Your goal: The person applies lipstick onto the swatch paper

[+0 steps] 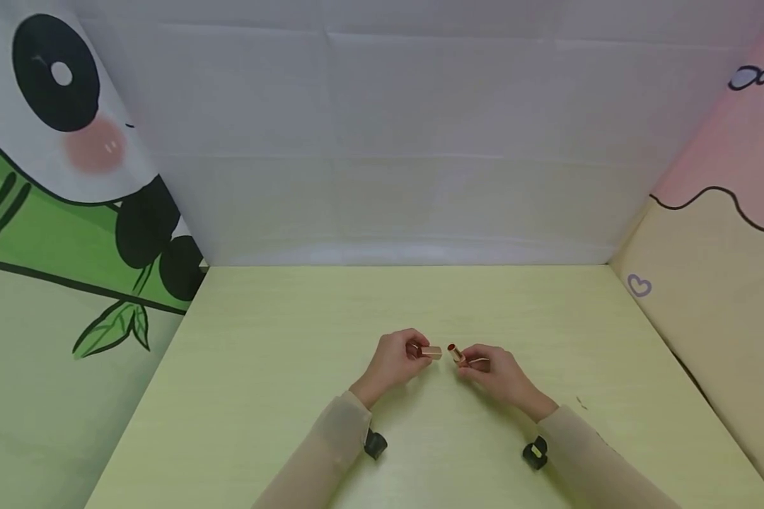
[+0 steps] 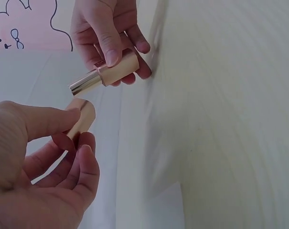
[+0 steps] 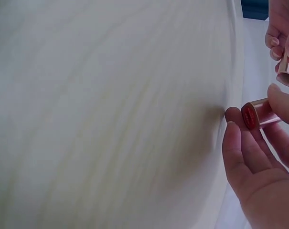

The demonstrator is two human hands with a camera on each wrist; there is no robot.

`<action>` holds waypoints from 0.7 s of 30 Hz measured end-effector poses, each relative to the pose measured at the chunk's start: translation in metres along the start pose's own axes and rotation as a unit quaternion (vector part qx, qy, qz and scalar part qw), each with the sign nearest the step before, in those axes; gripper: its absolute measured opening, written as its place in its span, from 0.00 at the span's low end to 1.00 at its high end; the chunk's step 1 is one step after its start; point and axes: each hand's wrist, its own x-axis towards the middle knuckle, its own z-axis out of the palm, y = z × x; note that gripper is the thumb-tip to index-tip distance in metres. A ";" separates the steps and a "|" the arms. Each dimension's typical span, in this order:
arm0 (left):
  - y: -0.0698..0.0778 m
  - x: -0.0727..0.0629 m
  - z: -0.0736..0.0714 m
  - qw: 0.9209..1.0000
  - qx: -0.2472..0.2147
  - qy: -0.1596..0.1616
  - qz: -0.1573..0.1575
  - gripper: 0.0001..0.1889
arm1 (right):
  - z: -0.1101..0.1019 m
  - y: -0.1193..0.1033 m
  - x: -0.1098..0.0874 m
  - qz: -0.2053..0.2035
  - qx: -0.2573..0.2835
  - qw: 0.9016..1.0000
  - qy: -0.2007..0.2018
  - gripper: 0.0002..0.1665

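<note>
My left hand (image 1: 391, 364) pinches a rose-gold, square-sided lipstick cap (image 1: 431, 352) between thumb and fingers. In the right wrist view the hollow end of that cap (image 3: 287, 78) shows. My right hand (image 1: 499, 375) holds the lipstick base (image 2: 120, 69), its narrower shiny gold tube (image 2: 86, 83) sticking out bare toward the cap. A red label (image 3: 250, 116) marks the bottom of the base. Cap and base are apart, with a small gap between them in the head view. Both hands are raised over the table, close together.
A pale yellow-green table (image 1: 261, 339) lies under the hands. A white sheet wall (image 1: 388, 141) rises behind it, with cartoon-printed panels on the left (image 1: 32, 396) and right (image 1: 707, 283). Black wrist cameras (image 1: 375, 444) sit by both beige sleeves (image 1: 325, 445).
</note>
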 end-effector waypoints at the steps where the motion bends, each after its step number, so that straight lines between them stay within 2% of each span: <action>1: 0.000 0.000 0.001 1.000 -0.003 0.003 -0.002 0.09 | 0.000 0.000 0.000 0.000 0.005 1.000 -0.001 0.11; 7: 0.002 -0.002 0.004 0.999 -0.010 0.026 -0.017 0.10 | -0.003 -0.001 0.000 0.001 0.005 1.000 -0.004 0.10; 10: 0.002 -0.002 0.004 0.999 0.002 0.031 -0.009 0.11 | -0.003 -0.002 0.000 0.002 -0.003 1.000 -0.003 0.10; 14: 0.001 -0.002 0.005 1.000 0.019 0.024 0.002 0.11 | -0.004 -0.004 -0.001 0.006 -0.005 1.000 -0.003 0.09; 21: -0.004 -0.003 0.009 0.999 0.037 0.004 -0.006 0.09 | -0.005 -0.006 -0.001 0.013 -0.005 1.000 0.001 0.09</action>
